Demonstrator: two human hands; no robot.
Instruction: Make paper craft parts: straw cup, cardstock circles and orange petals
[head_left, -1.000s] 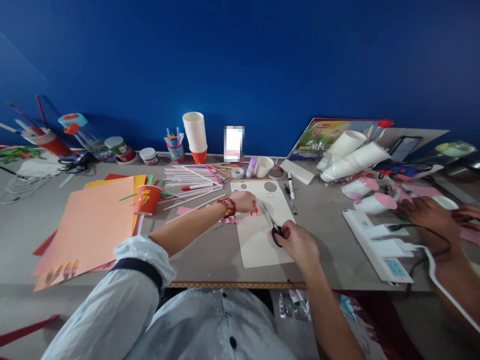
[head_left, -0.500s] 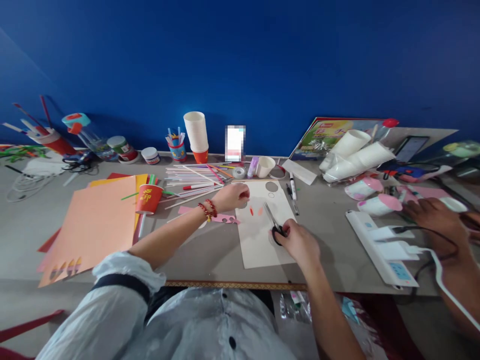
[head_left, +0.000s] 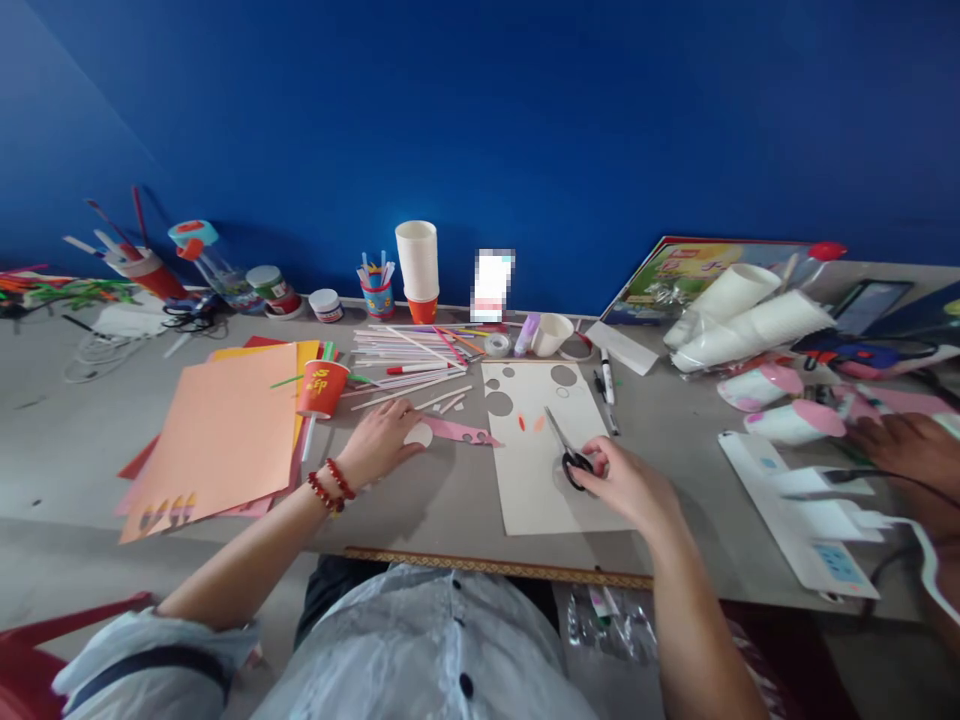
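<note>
My left hand [head_left: 384, 438], with red beaded bracelets at the wrist, rests low over the table. Its thumb and fingers are at a small white paper circle [head_left: 421, 434] and appear to grip it. Running out beside it is a pink paper strip [head_left: 450, 430] with holes. My right hand [head_left: 626, 480] has its thumb and fingers on the black handles of the scissors [head_left: 564, 444]. The scissors point away from me over a white paper sheet [head_left: 536, 510] that has round holes and two small orange marks.
Straws [head_left: 409, 350], a red paper cup [head_left: 322, 388] and stacked coloured paper [head_left: 232, 430] are to the left. Pens [head_left: 607, 376] lie right of the sheet. Further right are a power strip [head_left: 787, 520], decorated cups [head_left: 795, 424] and another person's hand [head_left: 896, 445].
My left hand has come back from above the white sheet and down to the left, onto the paper circle. My right hand stays at the scissors. The view has shifted slightly left.
</note>
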